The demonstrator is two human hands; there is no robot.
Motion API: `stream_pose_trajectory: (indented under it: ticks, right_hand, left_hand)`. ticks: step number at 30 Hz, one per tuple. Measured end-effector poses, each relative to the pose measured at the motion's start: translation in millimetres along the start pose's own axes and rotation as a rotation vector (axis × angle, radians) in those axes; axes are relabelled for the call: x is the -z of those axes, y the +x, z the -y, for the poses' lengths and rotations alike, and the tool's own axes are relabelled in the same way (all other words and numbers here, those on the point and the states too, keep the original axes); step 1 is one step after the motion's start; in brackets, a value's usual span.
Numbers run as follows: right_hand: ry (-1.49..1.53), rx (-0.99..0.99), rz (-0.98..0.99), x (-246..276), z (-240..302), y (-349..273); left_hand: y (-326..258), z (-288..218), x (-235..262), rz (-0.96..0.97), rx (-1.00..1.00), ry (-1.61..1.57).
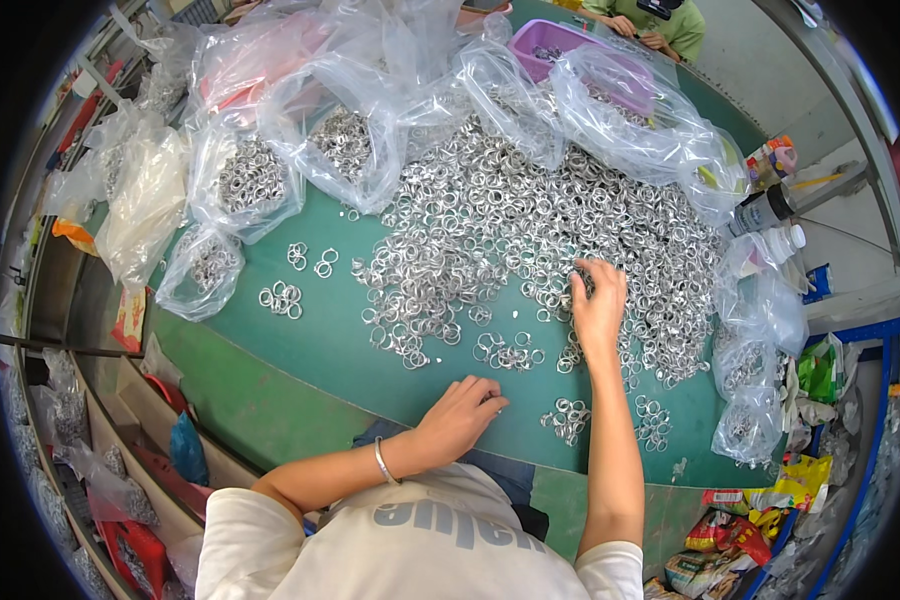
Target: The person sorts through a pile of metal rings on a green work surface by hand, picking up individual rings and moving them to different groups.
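Note:
A broad heap of silver rings point(530, 190) covers much of the green tabletop point(340, 330). My right hand point(600, 303) reaches over the heap's right part, fingertips bent down at the rings with a gap between thumb and forefinger; I see nothing gripped. Near the table's front edge rests my left hand point(458, 418), its fingers curled together; whatever they may hold is hidden. Just beyond it lies a small cluster of rings point(508, 352). Two more clusters, one left of my right forearm point(567, 420) and one right of it point(653, 423), sit close to the edge.
Small ring groups point(281, 299) lie on the left. Clear plastic bags of rings point(253, 175) line the far left; a purple basket point(545, 48) stands at the back. Bottles point(763, 208) and bags point(748, 425) border the right. Across the table are another person's hands point(638, 32).

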State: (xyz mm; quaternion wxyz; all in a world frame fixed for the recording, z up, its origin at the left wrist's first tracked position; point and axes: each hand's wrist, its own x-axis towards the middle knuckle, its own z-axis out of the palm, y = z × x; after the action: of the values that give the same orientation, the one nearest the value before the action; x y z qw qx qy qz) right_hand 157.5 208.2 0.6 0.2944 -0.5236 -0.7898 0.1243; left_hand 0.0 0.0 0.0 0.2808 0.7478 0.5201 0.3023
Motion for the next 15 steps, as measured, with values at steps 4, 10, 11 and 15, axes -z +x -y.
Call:
stream_pose_trajectory:
  ticks: [4, 10, 11, 15]
  right_hand:
    - [0.019, 0.085, 0.052, 7.3, 5.2, -6.8]
    - [0.295, -0.163, 0.101, 42.7, -7.9, -26.7]
    - [0.394, -0.284, 0.091, 43.8, -11.8, -27.7]
    - [0.199, -0.277, 0.013, 47.4, -24.5, -25.0]
  left_hand:
    - [0.4, -8.4, -4.8, -0.022, 0.031, -0.065]
    - [10.3, -7.2, 4.5, -0.118, 0.000, -0.110]
    - [13.6, -4.4, 7.5, -0.139, -0.005, -0.099]
    - [36.0, 2.7, 22.2, -0.203, 0.016, -0.042]
